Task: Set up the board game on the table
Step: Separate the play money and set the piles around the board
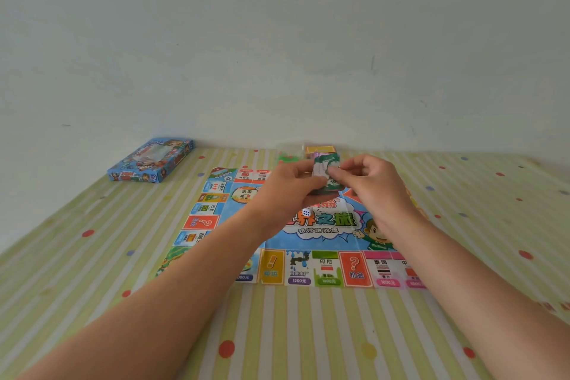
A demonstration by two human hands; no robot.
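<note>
A colourful paper game board [308, 268] lies flat on the striped tablecloth. Above its middle, my left hand [287, 185] and my right hand [373, 185] together hold a small stack of green and white cards [325, 168]. My left hand grips the stack from the left, while my right thumb and fingers pinch its right edge. A white die [306, 212] rests on the board just below my left hand. My arms hide much of the board's centre and right side.
The blue game box [151, 160] lies at the back left near the wall. Behind the board sit a clear bag with green pieces [288, 157] and an orange card pack [320, 149]. The tablecloth [92, 256] runs to the wall.
</note>
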